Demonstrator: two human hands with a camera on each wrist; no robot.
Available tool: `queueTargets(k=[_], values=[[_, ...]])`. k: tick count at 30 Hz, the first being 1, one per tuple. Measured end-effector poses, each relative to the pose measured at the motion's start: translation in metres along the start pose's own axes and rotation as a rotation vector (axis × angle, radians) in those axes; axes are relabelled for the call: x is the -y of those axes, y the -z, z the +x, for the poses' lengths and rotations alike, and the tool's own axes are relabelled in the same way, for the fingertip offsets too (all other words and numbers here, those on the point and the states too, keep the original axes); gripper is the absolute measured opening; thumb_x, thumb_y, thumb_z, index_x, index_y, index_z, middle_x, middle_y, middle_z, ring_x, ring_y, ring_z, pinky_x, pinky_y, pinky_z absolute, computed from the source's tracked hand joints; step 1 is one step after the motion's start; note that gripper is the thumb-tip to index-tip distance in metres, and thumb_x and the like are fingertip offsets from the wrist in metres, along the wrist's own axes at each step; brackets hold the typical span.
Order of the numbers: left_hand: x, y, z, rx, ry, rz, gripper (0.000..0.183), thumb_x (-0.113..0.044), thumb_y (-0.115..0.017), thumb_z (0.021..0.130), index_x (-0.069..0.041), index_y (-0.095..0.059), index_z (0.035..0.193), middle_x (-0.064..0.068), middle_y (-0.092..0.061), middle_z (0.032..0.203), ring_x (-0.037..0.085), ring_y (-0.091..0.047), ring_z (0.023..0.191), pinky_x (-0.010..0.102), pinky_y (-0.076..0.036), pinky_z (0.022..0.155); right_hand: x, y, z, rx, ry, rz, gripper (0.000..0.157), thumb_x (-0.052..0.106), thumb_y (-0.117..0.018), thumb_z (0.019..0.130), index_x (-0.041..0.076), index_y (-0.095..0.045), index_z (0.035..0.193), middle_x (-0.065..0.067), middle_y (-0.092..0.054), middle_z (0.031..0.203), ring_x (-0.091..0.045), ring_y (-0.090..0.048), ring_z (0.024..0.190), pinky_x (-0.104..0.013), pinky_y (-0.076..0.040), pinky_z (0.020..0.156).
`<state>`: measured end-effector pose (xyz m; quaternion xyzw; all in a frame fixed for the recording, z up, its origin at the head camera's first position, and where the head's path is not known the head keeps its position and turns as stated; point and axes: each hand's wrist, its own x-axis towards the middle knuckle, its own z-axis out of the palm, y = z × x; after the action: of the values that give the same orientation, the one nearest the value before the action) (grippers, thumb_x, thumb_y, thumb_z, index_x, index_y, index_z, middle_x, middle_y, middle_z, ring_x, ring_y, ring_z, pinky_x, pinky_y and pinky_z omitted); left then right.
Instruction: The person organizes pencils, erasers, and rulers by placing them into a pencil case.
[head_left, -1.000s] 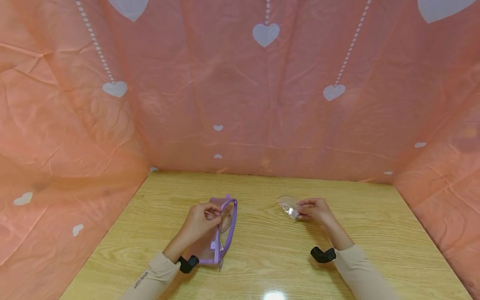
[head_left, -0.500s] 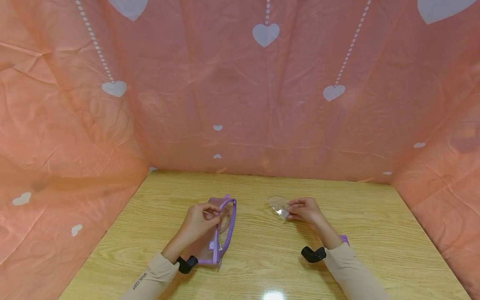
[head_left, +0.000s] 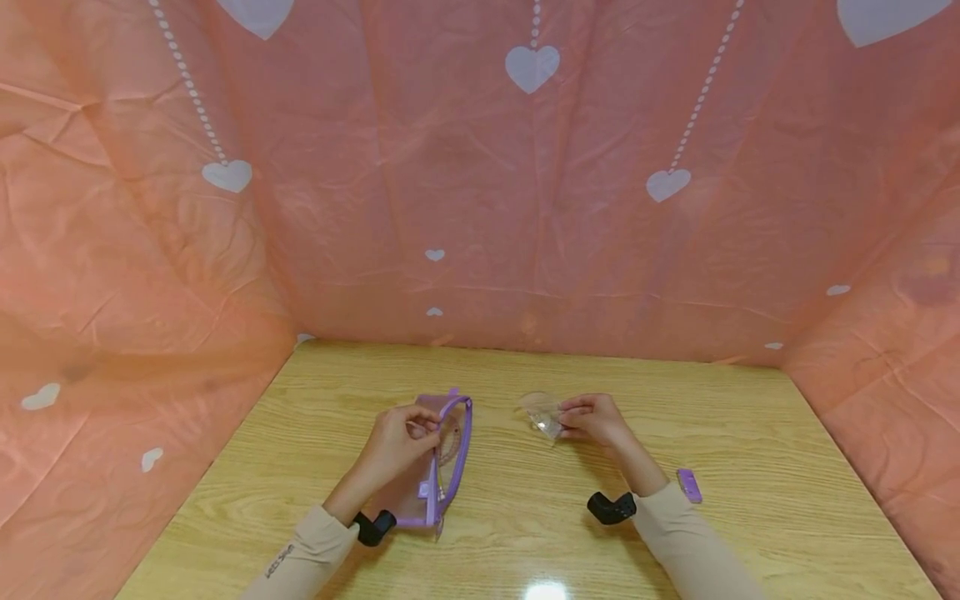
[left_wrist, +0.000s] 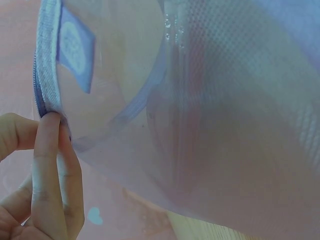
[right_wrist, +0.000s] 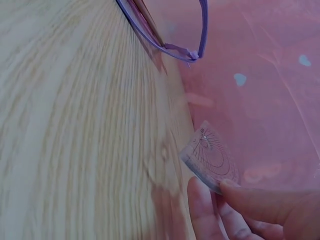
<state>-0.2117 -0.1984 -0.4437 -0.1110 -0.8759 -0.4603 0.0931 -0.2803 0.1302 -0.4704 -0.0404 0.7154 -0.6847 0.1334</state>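
In the head view, my left hand (head_left: 399, 442) pinches the zipped edge of a see-through purple pencil pouch (head_left: 411, 498), whose mouth gapes to the right. The left wrist view shows the fingertips on the zipper (left_wrist: 48, 75) of that pouch. Through the opening, a round-marked clear piece and a thin yellow item show, partly hidden. My right hand (head_left: 597, 422) holds a clear plastic protractor (head_left: 537, 411) by one edge, raised off the table to the right of the pouch. Printed lines on the protractor (right_wrist: 212, 157) are visible between thumb and fingers in the right wrist view.
A small purple block (head_left: 688, 485) lies on the wooden table (head_left: 510, 542), beside the right sleeve. Pink sheeting with white hearts (head_left: 480, 208) hangs behind the table and along both sides.
My right hand has moved left with the protractor, closer to the pouch. Its arm has uncovered the small purple block. My left hand stays on the pouch's edge.
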Motion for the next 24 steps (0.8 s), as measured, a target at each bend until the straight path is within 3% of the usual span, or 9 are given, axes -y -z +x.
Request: queueTargets(k=[6, 13, 24], values=[[-0.001, 0.0, 0.0, 0.01, 0.002, -0.015, 0.014, 0.003, -0.076, 0.08, 0.003, -0.073, 0.094, 0.003, -0.069, 0.081, 0.015, -0.066, 0.07, 0.023, -0.054, 0.061, 0.0, -0.007, 0.0, 0.03, 0.003, 0.01, 0.028, -0.016, -0.057, 0.092, -0.027, -0.052, 0.117, -0.018, -0.069, 0.09, -0.017, -0.068, 0.074, -0.037, -0.06, 0.072], [-0.003, 0.001, -0.001, 0.011, 0.004, -0.017, 0.014, 0.003, -0.077, 0.08, 0.002, -0.073, 0.094, 0.003, -0.069, 0.081, 0.014, -0.066, 0.07, 0.023, -0.054, 0.061, 0.001, -0.015, -0.001, 0.062, 0.016, -0.015, 0.028, -0.015, -0.057, 0.093, -0.026, -0.053, 0.118, -0.023, -0.07, 0.093, -0.019, -0.069, 0.073, -0.039, -0.06, 0.072], [-0.002, 0.002, -0.001, 0.017, 0.009, -0.017, 0.014, 0.002, -0.076, 0.082, 0.003, -0.073, 0.096, 0.004, -0.07, 0.083, 0.014, -0.066, 0.07, 0.024, -0.054, 0.061, -0.003, -0.028, 0.004, 0.135, 0.002, 0.009, 0.028, -0.015, -0.057, 0.092, -0.027, -0.053, 0.116, -0.018, -0.07, 0.087, -0.021, -0.07, 0.071, -0.038, -0.06, 0.071]])
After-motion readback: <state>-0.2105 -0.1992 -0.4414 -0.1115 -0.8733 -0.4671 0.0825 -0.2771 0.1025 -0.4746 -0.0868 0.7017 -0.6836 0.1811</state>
